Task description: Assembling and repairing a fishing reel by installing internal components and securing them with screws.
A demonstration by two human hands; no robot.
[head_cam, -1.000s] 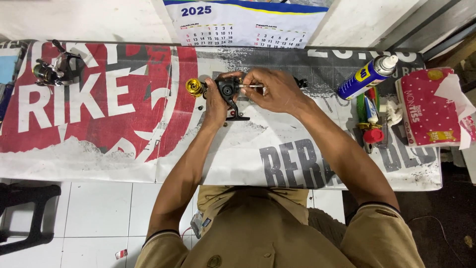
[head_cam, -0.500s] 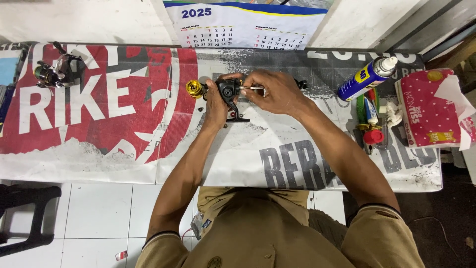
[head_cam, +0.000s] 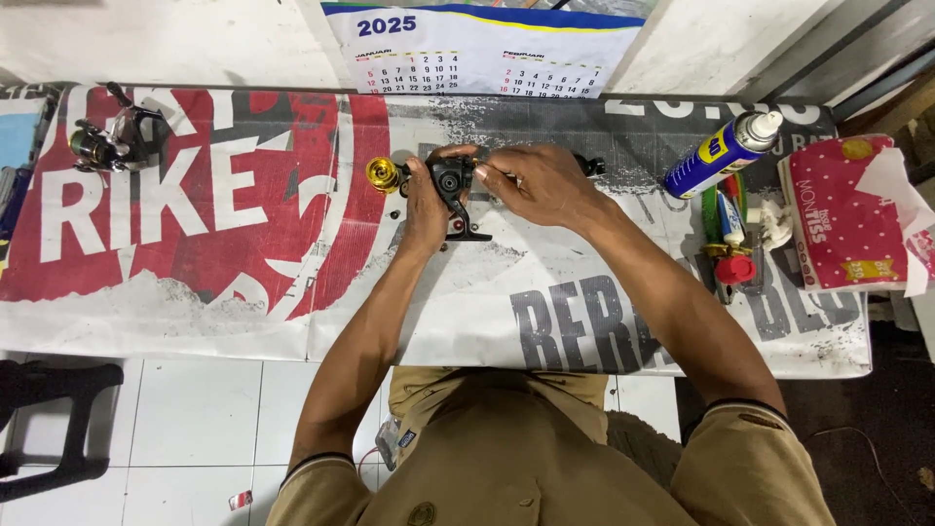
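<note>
A black fishing reel (head_cam: 454, 187) with a gold spool (head_cam: 383, 174) stands on the printed banner (head_cam: 243, 253) that covers the table. My left hand (head_cam: 426, 205) grips the reel body from the left side. My right hand (head_cam: 538, 182) is closed on a thin tool or part pressed to the reel's right side; what it pinches is too small to make out. A black handle piece (head_cam: 590, 167) pokes out past my right hand. Some tiny dark parts lie on the banner near the reel.
A second reel (head_cam: 109, 139) sits at the far left. At the right lie a blue and yellow spray can (head_cam: 719, 154), small bottles and tubes (head_cam: 732, 244), and a pink tissue pack (head_cam: 843, 214). A calendar (head_cam: 482, 49) hangs on the wall behind. White tiled floor lies below.
Both hands stay on the reel; only small finger movements at its right side.
</note>
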